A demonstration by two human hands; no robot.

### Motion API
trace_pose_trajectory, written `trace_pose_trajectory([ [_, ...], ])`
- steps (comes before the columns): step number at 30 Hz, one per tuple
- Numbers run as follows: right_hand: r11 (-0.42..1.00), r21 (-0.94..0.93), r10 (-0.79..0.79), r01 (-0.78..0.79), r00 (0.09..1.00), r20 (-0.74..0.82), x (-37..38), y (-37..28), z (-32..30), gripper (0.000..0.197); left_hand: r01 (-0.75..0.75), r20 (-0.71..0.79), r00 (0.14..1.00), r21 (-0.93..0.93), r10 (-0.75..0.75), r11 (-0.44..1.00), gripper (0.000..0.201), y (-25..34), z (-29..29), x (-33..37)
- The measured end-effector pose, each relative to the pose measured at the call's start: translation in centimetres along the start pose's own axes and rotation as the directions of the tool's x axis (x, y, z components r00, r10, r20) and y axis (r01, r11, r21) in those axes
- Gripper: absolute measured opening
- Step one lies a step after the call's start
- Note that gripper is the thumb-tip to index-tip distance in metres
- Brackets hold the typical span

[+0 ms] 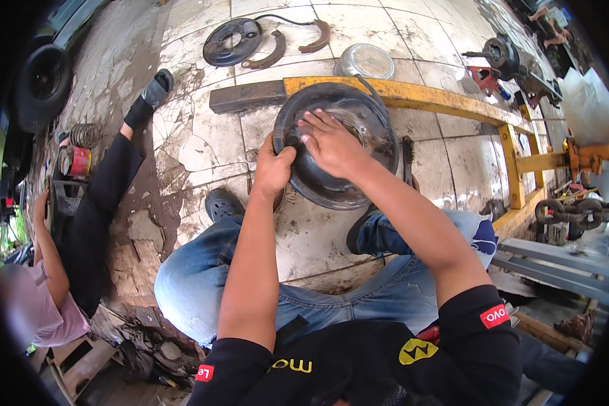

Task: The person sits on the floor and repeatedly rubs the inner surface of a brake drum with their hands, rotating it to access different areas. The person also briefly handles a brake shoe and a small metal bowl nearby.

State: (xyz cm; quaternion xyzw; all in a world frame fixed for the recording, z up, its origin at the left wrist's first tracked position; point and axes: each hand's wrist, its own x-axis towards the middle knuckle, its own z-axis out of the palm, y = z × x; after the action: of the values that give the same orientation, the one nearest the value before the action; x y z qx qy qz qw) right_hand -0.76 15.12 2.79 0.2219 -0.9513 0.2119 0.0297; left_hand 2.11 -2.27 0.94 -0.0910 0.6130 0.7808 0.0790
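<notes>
A black round brake backing plate is tilted up in front of me, above the floor between my feet. My left hand grips its left rim, with the thumb on the near face and the fingers behind the plate. My right hand lies on the plate's face, palm down and fingers stretched out. Whether anything small is under that palm is hidden. Beyond the plate, a second black backing plate rests on the tiles. Beside it lie two curved brake shoes, one nearer and one farther right.
A yellow metal frame crosses just behind the plate and runs to the right. A round silver drum-like part sits beyond it. An axle assembly stands far right. At left are a seated person, a coil spring and a tyre.
</notes>
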Motion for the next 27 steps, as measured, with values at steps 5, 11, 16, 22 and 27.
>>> trace_pose_trajectory([
  [5,0.997,0.004,0.082,-0.082,0.996,-0.03,-0.6,1.4,0.3,0.048,0.024,0.019,1.0,0.049,-0.025,0.999,0.044,0.7,0.3,-0.2],
  [11,0.994,0.043,0.102,-0.099,0.994,-0.051,-1.1,1.4,0.9,0.05,0.0,0.029,1.0,0.067,-0.002,0.998,0.043,0.1,0.1,0.1],
  [16,0.973,0.088,0.223,-0.213,0.966,-0.13,0.1,2.7,1.1,0.046,-0.01,0.039,0.999,0.117,0.005,0.993,0.042,0.2,0.1,0.4],
  [22,0.965,0.106,0.256,-0.242,0.955,-0.153,0.4,3.7,1.1,0.045,-0.002,0.027,1.0,0.103,-0.001,0.995,0.041,0.5,0.5,0.2],
  [27,0.987,0.107,0.125,-0.116,0.989,-0.083,0.4,4.1,-0.1,0.043,0.02,0.031,0.999,0.122,-0.024,0.992,0.04,1.1,0.9,-0.1],
])
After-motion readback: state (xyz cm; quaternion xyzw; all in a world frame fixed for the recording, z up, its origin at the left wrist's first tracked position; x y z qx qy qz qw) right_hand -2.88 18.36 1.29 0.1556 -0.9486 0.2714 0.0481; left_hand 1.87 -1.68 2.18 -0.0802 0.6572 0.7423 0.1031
